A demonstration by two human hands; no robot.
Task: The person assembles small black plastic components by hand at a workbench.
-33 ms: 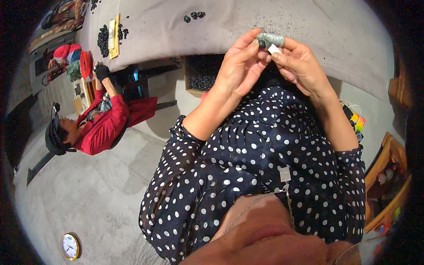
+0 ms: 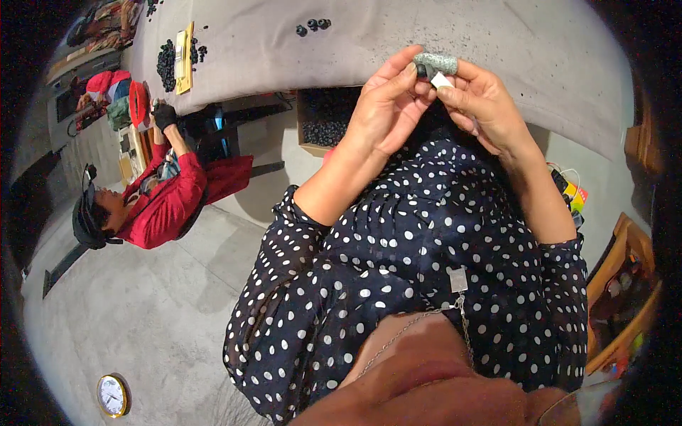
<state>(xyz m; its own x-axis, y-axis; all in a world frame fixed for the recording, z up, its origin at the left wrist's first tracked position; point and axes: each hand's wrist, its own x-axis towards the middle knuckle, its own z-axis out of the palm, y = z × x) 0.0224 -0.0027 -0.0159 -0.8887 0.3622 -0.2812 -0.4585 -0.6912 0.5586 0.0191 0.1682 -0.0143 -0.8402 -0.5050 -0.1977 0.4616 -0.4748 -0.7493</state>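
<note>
Over the table's near edge, my two hands meet at their fingertips. My left hand [image 2: 385, 103] pinches a small round black part [image 2: 421, 71] between thumb and fingers. In my right hand [image 2: 490, 106], a small white flat piece [image 2: 442, 81] is gripped under the thumb, its inner end close against the black part. A speckled grey-green finger wrap [image 2: 437, 63] covers the right index finger, which lies across the top of the black part. My fingers hide much of both small things.
Several black ring-like parts [image 2: 312, 27] lie on the cloth-covered table [image 2: 249, 50]. Further left, a pile of black pieces [image 2: 166, 65] sits beside a yellow strip [image 2: 185, 58]. Below the edge is a box of black pieces [image 2: 323, 133]. A person in red [image 2: 167, 213] works at left; a wooden chair [image 2: 618, 284] stands right.
</note>
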